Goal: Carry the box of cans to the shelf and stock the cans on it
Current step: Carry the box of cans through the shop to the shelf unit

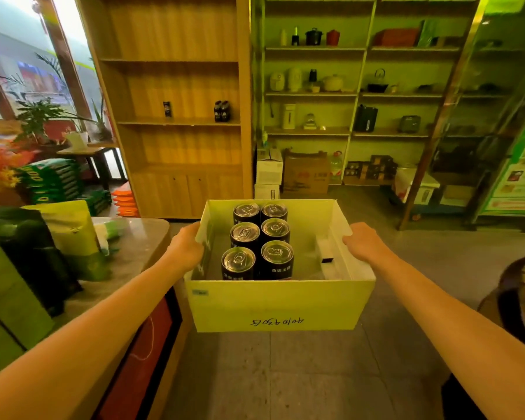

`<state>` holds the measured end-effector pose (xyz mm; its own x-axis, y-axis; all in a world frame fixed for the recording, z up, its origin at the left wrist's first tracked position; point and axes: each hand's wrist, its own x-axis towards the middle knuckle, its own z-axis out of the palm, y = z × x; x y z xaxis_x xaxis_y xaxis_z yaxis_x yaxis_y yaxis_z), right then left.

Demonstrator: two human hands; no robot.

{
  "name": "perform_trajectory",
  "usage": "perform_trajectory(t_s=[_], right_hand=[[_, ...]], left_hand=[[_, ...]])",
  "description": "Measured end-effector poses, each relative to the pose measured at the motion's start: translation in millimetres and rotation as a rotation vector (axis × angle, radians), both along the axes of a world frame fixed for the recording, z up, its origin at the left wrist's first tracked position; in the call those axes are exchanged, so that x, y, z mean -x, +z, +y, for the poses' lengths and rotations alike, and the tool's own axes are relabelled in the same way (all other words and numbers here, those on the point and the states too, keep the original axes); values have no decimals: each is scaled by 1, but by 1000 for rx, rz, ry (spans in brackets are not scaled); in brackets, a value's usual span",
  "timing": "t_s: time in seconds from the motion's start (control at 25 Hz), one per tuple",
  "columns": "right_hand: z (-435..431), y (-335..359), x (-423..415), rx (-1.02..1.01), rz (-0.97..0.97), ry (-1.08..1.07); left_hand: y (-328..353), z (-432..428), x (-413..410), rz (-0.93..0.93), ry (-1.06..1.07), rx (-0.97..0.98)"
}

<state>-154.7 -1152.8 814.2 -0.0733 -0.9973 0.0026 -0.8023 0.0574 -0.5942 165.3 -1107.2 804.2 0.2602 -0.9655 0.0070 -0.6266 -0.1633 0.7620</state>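
Six black cylindrical metal cans [259,241] with shiny silver pull-tab lids stood upright in two rows of three, packed at the left of an open pale-yellow cardboard box [273,307] with smooth matt walls and handwriting on its near face. I held that box in the air in front of me, above the grey tiled floor [315,374]. My left hand [187,248] clasped its left wall and my right hand [362,242] its right wall, fingers curled about the thin card edges, though the fingertips were hidden from me. The tall wood-grain panelled shelf [176,83] stood far ahead, well apart from the box. A rounded stone-topped counter [140,237] lay to my near left.
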Motion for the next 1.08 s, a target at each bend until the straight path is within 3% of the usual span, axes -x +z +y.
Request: perform_trajectory(t_s=[0.52,1.08], right_hand=[[-399,15,-80,13,-4,179],[-767,-3,-294,-5,-83,298]], left_hand=[[18,-333,-54,44,193,51],[13,-666,-253,29,341,50]])
